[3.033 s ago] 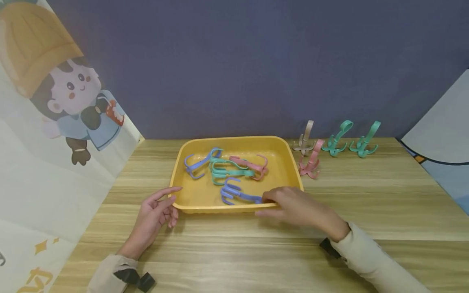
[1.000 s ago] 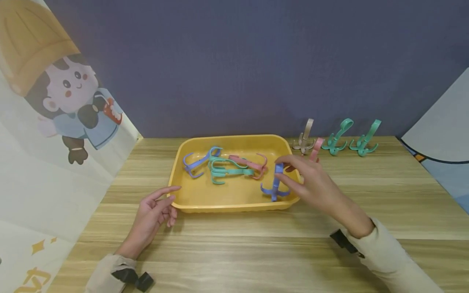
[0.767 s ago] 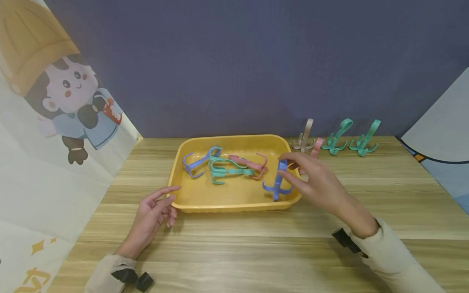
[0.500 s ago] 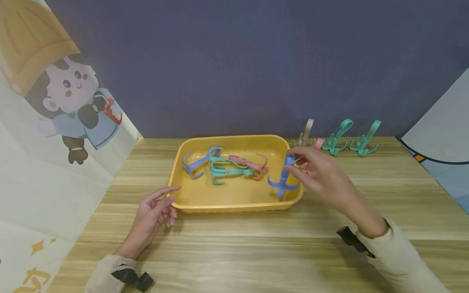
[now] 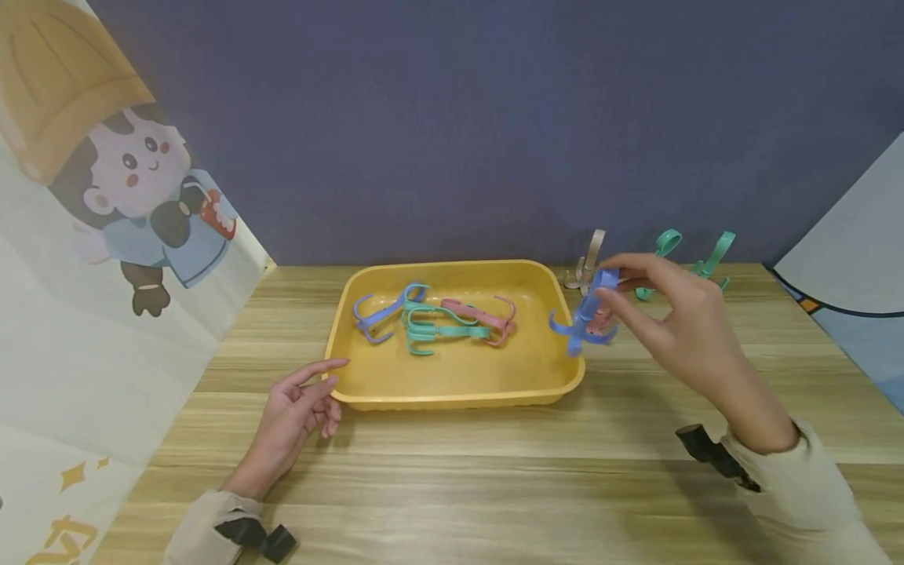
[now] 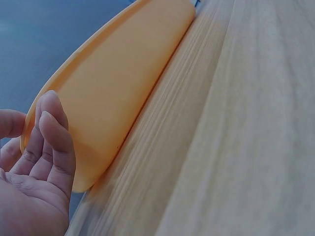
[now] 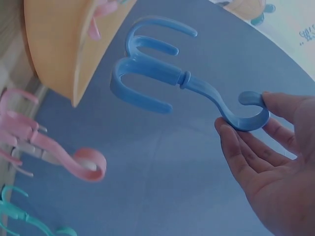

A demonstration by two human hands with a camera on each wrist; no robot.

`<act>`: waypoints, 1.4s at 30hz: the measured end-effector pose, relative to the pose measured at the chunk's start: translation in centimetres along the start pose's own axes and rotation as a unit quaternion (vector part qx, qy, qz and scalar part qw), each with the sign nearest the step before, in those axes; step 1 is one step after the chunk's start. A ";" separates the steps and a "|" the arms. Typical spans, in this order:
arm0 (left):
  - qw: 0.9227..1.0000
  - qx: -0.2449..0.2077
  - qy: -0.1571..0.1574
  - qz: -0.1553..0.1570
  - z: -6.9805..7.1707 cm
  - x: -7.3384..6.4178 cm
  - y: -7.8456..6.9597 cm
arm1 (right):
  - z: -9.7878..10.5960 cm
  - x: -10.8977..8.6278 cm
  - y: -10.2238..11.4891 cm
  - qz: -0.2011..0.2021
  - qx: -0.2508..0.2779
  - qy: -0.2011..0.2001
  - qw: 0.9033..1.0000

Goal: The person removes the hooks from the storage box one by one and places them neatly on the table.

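My right hand (image 5: pixel 688 326) pinches the curved top of a blue four-prong hook (image 5: pixel 585 318), holding it prongs down over the right rim of the yellow tray (image 5: pixel 452 399). In the right wrist view the blue hook (image 7: pixel 152 71) shows whole, its curl between thumb and fingers. At the tray's front-left corner my left hand (image 5: pixel 293 416) holds the rim, one finger reaching over it. Inside the tray lie another blue hook (image 5: pixel 381 315), green hooks (image 5: pixel 452 332) and a pink hook (image 5: pixel 494 320), partly overlapping.
Right of the tray, a beige hook (image 5: pixel 591 255), a pink hook (image 5: pixel 602 320) and two green hooks (image 5: pixel 716 255) stand on the wooden table (image 5: pixel 452 486). The held hook and right hand partly cover them. A dark blue panel (image 5: pixel 452 133) rises behind.
My right hand took the blue hook from the tray's front, turned it upright and carried it up and right to the rim. My left hand stays at the tray corner.
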State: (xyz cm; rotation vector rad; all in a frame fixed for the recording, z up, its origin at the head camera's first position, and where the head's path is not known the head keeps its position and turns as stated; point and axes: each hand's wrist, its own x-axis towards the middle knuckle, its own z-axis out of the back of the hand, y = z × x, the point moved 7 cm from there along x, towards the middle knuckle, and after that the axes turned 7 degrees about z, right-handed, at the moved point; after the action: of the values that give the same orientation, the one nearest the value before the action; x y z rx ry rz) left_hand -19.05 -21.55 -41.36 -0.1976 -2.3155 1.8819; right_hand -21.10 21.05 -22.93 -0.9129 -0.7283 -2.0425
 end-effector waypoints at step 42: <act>1.000 0.007 -0.007 0.006 -0.1 0.0 0.1 | 3.3 -5.9 -14.8 -0.224 -0.103 0.059 0.967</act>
State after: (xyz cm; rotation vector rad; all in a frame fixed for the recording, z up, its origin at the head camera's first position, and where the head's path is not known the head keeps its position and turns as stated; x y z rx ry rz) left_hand -19.02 -21.48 -41.43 -0.1990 -2.3138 1.9119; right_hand -29.38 33.91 -28.38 -0.7792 -0.7145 -2.5881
